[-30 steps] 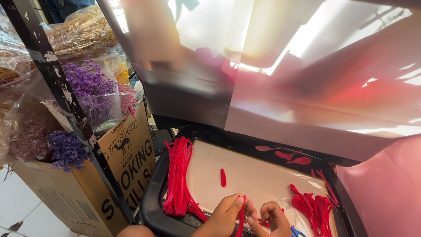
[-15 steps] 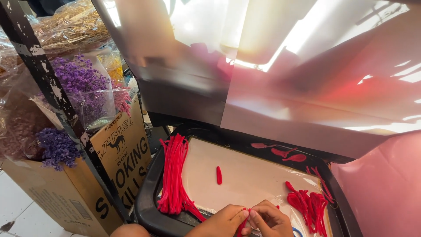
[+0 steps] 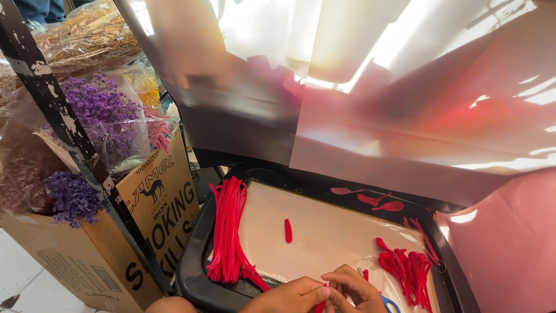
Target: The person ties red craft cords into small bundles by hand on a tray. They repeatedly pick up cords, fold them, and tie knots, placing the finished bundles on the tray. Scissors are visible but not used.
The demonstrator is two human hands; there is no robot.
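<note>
- Your left hand (image 3: 292, 295) and right hand (image 3: 353, 287) meet at the tray's near edge, fingers (image 3: 324, 294) closed in a pinch on a red strip (image 3: 320, 305).
- Keep the pinch close to the strip's end and pull evenly, so it does not kink.
- Both hands lie low, palms down, wrists out of frame.
- Outward: a bundle of red strips (image 3: 227, 232) at left, a loose pile (image 3: 405, 269) at right, on the black tray (image 3: 194, 255).

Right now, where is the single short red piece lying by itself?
In the head view, the short red piece lies alone on the pale sheet in the black tray, just right of the bundle of long red strips.
</note>
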